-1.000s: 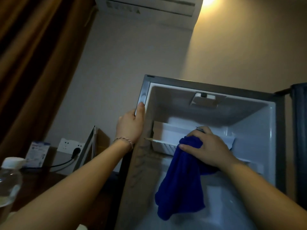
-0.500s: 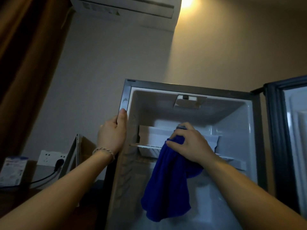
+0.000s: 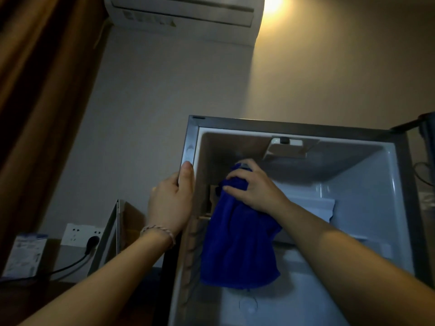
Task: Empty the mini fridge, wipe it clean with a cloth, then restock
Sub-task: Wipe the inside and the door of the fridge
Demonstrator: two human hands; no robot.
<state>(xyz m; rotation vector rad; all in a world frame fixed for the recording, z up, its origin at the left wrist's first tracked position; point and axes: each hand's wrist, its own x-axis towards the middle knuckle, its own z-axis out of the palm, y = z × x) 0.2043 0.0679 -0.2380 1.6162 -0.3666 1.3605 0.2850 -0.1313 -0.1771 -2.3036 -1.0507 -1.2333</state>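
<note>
A: What is the room like?

B: It is dim; a warm light (image 3: 273,3) glows high on the wall, next to a white air conditioner (image 3: 183,12); a brown curtain (image 3: 42,90) hangs down the left side. Low on the left there is a dark table (image 3: 28,295); a small white and blue box (image 3: 24,255) stands on it; behind it a white wall socket (image 3: 81,235) has a black plug pushed in.

A: And the mini fridge (image 3: 400,208)?

B: It stands open — its door (image 3: 427,128) shows only as a dark edge at the far right; the inside is white and pale; a small light box (image 3: 287,147) sits under the top; a white shelf (image 3: 317,208) runs across the back.

A: Where is the blue cloth (image 3: 237,243)?

B: Inside the fridge, near the top left corner; the right hand (image 3: 254,187) is bunched around its top end, fingers curled over it and thumb pinching from below; the hand is up close to the ceiling of the fridge; most of the cloth hangs loose under the hand, in front of the shelf.

A: And the other hand?

B: The left hand (image 3: 171,203) holds the fridge's left front edge — the thumb lies up along the front, the fingers wrap around the outside; a thin bracelet (image 3: 159,232) is on that wrist.
</note>
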